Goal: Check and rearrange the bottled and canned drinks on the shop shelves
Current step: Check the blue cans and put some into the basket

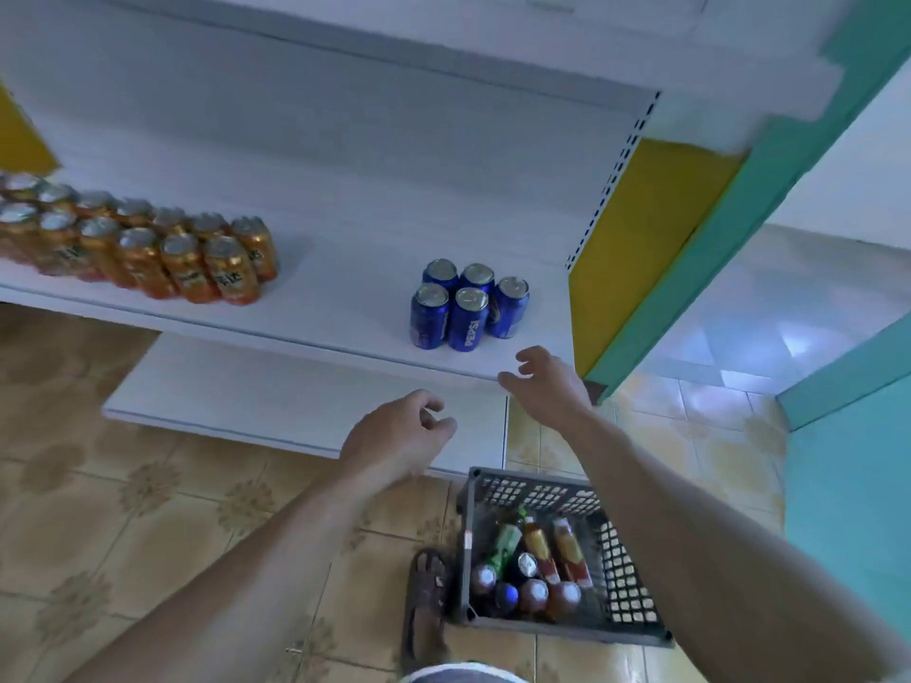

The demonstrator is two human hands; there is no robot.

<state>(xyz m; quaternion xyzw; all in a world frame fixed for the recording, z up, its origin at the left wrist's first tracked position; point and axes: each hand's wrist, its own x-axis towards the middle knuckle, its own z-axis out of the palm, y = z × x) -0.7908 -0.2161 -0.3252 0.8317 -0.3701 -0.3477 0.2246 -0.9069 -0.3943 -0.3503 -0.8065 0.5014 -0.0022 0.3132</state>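
Both hands are hanging empty in front of the white painted metal shelf (345, 298). The left hand (399, 431) is holding nothing, its fingers loosely curled. The right hand (547, 382) is also gripping nothing, its fingers relaxed and spread just over the shelf's front lip.

A cluster of five blue cylindrical aluminium Pepsi cans (468, 303) is standing near the shelf's right end. It is lying at about 11 o'clock from the right hand and 1 o'clock from the left, and the right hand is sitting nearer. Each can is standing upright, its long axis vertical and silver lid facing up, and the cans are touching one another in a tight bunch. Their glossy, rigid walls are probably going to slide easily on the smooth shelf.

Two rows of orange metal cans (138, 248) are standing well apart at 10 o'clock.

Down at 5 o'clock, a dark grey perforated plastic basket (537, 490) is resting on the patterned tiled floor (148, 510), carrying mixed bottles (537, 549) with round caps
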